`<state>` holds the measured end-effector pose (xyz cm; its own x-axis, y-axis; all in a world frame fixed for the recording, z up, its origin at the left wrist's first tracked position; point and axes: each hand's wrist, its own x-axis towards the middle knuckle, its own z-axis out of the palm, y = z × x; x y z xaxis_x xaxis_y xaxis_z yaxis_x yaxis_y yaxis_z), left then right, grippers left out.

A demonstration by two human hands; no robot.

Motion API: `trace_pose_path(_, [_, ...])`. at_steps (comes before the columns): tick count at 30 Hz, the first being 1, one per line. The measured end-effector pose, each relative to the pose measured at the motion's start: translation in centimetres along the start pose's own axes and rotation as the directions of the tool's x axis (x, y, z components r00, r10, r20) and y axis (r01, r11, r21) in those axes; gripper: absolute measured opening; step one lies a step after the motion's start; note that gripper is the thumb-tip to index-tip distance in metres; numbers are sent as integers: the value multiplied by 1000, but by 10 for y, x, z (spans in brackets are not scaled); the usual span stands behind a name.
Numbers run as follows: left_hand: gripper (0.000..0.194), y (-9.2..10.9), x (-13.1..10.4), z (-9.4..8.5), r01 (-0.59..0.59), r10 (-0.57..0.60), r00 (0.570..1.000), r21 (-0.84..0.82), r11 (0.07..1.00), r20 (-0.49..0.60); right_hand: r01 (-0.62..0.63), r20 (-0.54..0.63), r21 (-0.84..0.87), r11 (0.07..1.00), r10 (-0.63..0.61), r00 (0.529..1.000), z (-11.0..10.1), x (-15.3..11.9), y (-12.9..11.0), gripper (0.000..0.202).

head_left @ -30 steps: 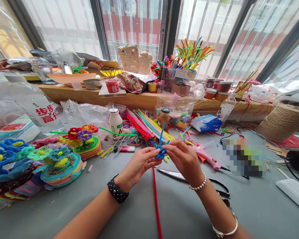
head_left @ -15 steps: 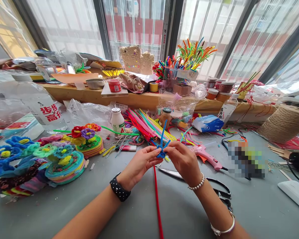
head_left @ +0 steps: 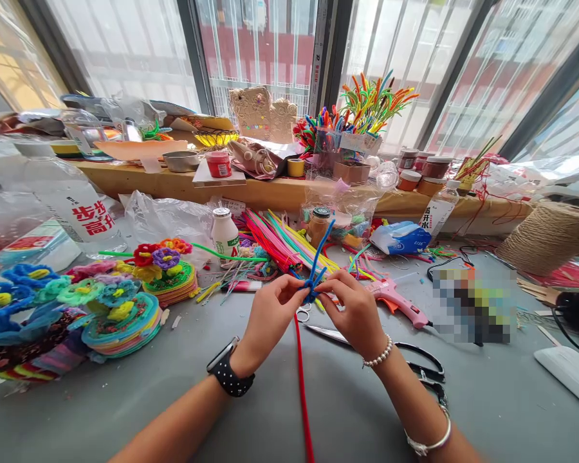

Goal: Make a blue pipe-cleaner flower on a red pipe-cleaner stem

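Bench (head_left: 253,427): grey top; all clock directions are taken from the blue fuzzy-wire piece, with twelve toward the window.
Flower-topped discs (head_left: 123,328): set down at nine o'clock.
Bundle of fuzzy stems (head_left: 288,243): spread at eleven o'clock.
Large scissors (head_left: 334,335): laid at four o'clock, partly hidden by the right forearm.
Left hand (head_left: 273,312): fingertips closed on the blue piece from its nine o'clock side.
Right hand (head_left: 357,308): thumb and finger brought together at its three o'clock side, apparently pinched on it.
Pink glue gun (head_left: 401,299): lying at three o'clock, beyond the right hand.
Red stem (head_left: 300,386): stretched toward six o'clock.
Blue fuzzy-wire piece (head_left: 311,285): held between both hands above the bench, one long end raised toward one o'clock. Judged very light, soft outside, bendable yet shape-keeping, hardly slippery; easily crushed loops are likely. Best gripped at the twisted centre, with free ends guided lightly.
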<state>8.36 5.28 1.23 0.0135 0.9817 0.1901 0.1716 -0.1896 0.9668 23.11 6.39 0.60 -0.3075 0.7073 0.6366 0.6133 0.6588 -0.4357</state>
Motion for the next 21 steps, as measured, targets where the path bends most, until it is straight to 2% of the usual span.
trace_pose_path(2, [12, -1, -3, 0, -156, 166, 986, 245, 957, -19, -109, 30, 66, 992, 107, 994, 1, 1, -2, 7])
trace_pose_path(5, [11, -2, -7, 0, -330, 365, 930, 497, 803, 28, -266, 96, 186, 946, 252, 963, 2, 3, -5, 6])
trace_pose_path(8, [13, -2, -8, 0, -445, 506, 856, 645, 621, 103, -459, 189, 363, 811, 419, 888, 4, 4, -5, 11])
trace_pose_path(10, [15, -2, -9, 1, -489, 566, 810, 707, 511, 151, -599, 272, 491, 633, 541, 796, 6, 4, -4, 13])
trace_pose_path(11, [16, -3, -9, 1, -506, 589, 790, 724, 469, 171, -658, 335, 559, 505, 588, 736, 7, 4, -4, 14])
trace_pose_path(13, [17, -4, -9, 1, -538, 625, 755, 733, 416, 200, -728, 496, 649, 219, 604, 624, 9, 3, -4, 17])
trace_pose_path(14, [18, -5, -9, 0, -555, 638, 741, 726, 406, 209, -743, 571, 662, 96, 577, 584, 10, 3, -4, 19])
trace_pose_path(16, [18, -6, -9, -1, -575, 649, 732, 698, 427, 206, -755, 667, 654, -53, 511, 542, 13, 2, -4, 21])
trace_pose_path(18, [16, -6, -7, -3, -544, 611, 777, 648, 533, 150, -746, 676, 661, -80, 496, 546, 14, 3, -5, 20])
trace_pose_path(19, [14, -5, -5, -4, -500, 565, 819, 606, 619, 98, -734, 657, 677, -58, 499, 566, 13, 3, -6, 19])
trace_pose_path(20, [12, -4, -3, -5, -436, 498, 866, 545, 717, 39, -719, 619, 695, 4, 505, 601, 12, 3, -6, 18])
trace_pose_path(21, [11, -3, -1, -6, -355, 409, 913, 465, 811, -16, -693, 552, 711, 119, 517, 654, 10, 4, -6, 18])
